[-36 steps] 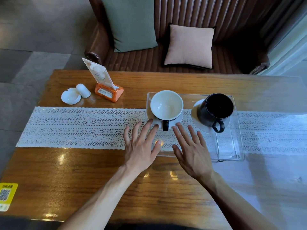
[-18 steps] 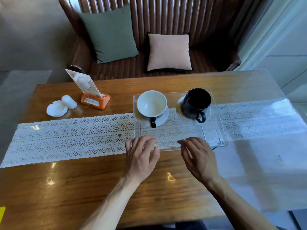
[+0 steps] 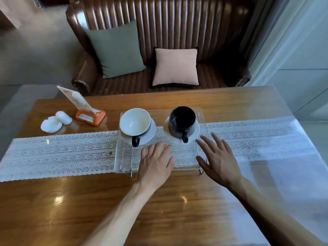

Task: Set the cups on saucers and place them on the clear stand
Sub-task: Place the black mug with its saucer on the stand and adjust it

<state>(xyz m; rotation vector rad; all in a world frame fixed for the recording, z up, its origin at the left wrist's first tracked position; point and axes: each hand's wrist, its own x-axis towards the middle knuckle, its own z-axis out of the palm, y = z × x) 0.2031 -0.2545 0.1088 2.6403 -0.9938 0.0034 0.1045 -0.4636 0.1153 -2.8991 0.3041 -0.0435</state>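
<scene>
A clear stand [image 3: 186, 166] sits on the lace runner at the table's middle. On its far left a white cup [image 3: 135, 121] with a black handle stands on a white saucer [image 3: 150, 134]. To its right a black cup [image 3: 182, 121] stands on another white saucer [image 3: 195, 132]. My left hand [image 3: 155, 163] lies palm down over the stand's front middle, its fingers slightly bent. Over the stand's front right corner my right hand [image 3: 217, 157] is spread with straight fingers, just right of the black cup's handle. Neither hand holds anything.
A white lace runner [image 3: 62, 151] crosses the wooden table [image 3: 71, 210]. At the back left stand an orange card holder [image 3: 90, 117] and a small white dish with a lid [image 3: 53, 123]. A brown leather sofa [image 3: 177, 23] with two cushions is beyond the table.
The view has tilted up and pulled back. Both hands have moved right along the stand's front; the right hand's fingers have spread open beside the black cup.
</scene>
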